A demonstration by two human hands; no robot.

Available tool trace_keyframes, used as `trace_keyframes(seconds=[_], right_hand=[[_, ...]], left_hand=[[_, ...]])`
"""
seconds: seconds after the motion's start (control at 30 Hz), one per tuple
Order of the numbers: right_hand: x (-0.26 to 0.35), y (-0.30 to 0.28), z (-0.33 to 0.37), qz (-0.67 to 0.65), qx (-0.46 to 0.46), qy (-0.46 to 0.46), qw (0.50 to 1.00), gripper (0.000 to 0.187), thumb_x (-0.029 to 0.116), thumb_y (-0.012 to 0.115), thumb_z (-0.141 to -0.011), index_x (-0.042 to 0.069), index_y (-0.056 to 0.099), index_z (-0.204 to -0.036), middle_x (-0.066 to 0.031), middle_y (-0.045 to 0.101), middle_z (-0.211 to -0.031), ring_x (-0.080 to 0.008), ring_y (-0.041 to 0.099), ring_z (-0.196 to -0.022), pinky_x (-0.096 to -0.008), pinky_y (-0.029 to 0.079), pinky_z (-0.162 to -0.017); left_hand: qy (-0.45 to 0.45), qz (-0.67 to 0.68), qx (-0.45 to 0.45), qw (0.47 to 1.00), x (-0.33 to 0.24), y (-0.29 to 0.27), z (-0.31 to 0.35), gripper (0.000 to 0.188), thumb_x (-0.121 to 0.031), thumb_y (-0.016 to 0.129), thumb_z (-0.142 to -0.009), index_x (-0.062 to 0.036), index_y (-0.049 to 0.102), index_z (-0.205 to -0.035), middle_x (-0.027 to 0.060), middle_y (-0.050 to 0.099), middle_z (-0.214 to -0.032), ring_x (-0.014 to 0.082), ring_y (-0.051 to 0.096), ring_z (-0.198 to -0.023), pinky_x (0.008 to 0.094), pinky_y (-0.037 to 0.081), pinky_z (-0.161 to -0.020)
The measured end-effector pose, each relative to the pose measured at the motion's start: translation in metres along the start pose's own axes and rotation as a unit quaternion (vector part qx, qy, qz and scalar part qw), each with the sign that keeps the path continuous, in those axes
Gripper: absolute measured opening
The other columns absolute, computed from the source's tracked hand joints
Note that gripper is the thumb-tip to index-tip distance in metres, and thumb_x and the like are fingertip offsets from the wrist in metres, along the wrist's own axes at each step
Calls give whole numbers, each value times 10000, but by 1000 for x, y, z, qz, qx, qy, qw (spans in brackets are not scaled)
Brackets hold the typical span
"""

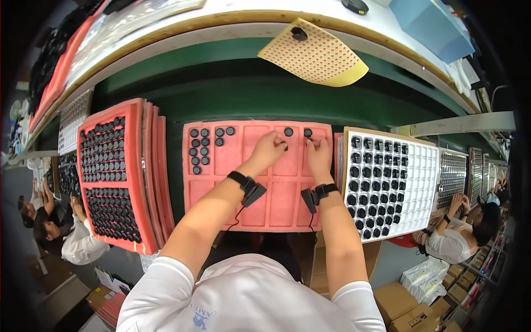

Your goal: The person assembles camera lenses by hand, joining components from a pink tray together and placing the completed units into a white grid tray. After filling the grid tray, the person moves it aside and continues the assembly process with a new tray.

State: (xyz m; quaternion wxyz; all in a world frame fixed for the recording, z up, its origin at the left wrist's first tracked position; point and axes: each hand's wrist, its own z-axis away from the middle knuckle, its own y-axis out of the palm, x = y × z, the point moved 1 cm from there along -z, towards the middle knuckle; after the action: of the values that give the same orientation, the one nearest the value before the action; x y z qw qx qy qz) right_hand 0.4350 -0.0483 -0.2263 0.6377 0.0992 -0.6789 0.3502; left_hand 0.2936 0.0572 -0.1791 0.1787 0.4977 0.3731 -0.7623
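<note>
A pink compartmented tray (257, 206) lies in front of me on the green work surface. Over its upper middle, my left hand (269, 150) is closed, pinching a small black round cap (285, 146) at its fingertips. My right hand (318, 157) is at the upper right compartment, thumb and finger pressed together beside a standing black cap (308, 133); what is between those fingers is too small to make out. Another black cap (289, 132) stands in the tray between my hands. Several caps (204, 141) are lined up in the upper left compartments.
Stacked pink trays (105, 187) full of black caps are at left. On the right lies a white gridded tray (421, 182), partly filled with black pieces. A yellow dotted sheet (326, 58) hangs from the shelf edge ahead. Other people sit at both sides.
</note>
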Motion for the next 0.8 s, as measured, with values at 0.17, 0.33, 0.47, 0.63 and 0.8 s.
trace_keyframes(seconds=[0.17,0.33,0.47,0.63,0.8], right_hand=[[-7,8,-19,52,5,-2,999,120,89,609,-822,-8,563,-876,-69,569,-730,-163,534,-635,-277,431,-599],[-5,14,-26,90,-14,-92,992,124,89,610,-817,-8,554,-871,-104,564,-765,-193,537,-658,-295,431,-596],[-1,15,-26,140,-35,-138,980,128,96,610,-816,-4,555,-876,-110,560,-769,-211,541,-678,-308,434,-607],[3,10,-26,112,5,-77,991,147,116,618,-813,2,562,-887,-116,553,-794,-249,539,-725,-327,443,-659],[14,-7,9,-11,37,-1,999,137,115,591,-849,20,554,-939,-47,562,-823,-135,520,-727,-260,428,-655]], left_hand=[[13,64,-8,998,19,21,-44,111,-74,622,-764,-1,584,-839,103,610,-743,206,597,-695,304,477,-638],[7,-40,-40,998,15,30,-54,151,-93,637,-757,-27,578,-880,101,584,-820,222,583,-759,324,474,-678],[32,-66,-91,993,16,30,-49,199,-104,652,-750,-32,563,-913,100,537,-814,234,553,-741,328,468,-674],[30,-81,-82,993,14,25,-51,210,-125,665,-763,-17,544,-897,75,534,-791,188,530,-698,303,455,-647],[-63,89,18,994,2,9,-28,210,-150,657,-781,-20,552,-907,72,590,-845,158,565,-770,284,461,-680]])
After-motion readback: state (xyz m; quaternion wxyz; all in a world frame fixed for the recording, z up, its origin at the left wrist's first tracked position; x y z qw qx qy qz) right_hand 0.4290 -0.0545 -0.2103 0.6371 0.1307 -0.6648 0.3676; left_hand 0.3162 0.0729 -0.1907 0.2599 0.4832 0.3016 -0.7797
